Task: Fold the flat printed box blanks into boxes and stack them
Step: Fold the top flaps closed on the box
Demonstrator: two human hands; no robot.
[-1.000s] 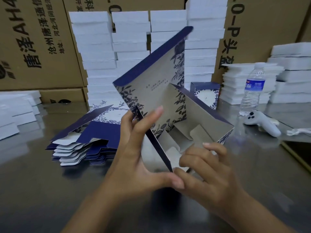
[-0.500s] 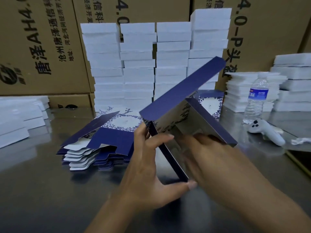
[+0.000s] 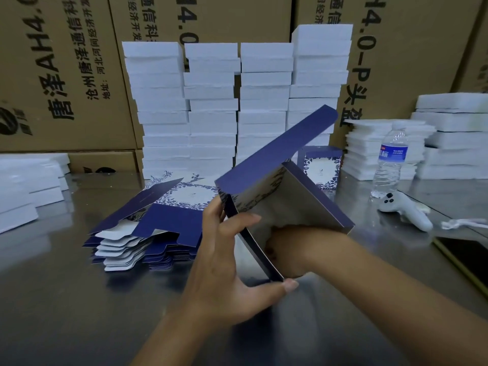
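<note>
Gripping the half-folded box (image 3: 274, 157) by its near wall, my left hand (image 3: 224, 265) holds it over the surface (image 3: 79, 299). Navy outside, grey inside, flap raised. My right hand (image 3: 287, 247) reaches inside, its fingers hidden.

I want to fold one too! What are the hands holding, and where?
Left hand grips the half-folded blue box by its near wall; right hand is inside it, grip hidden.

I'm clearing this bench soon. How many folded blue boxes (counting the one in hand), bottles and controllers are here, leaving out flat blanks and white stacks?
Blue boxes: 2 (held box, standing box)
Bottle: 1
Controller: 1
Total: 4
</note>
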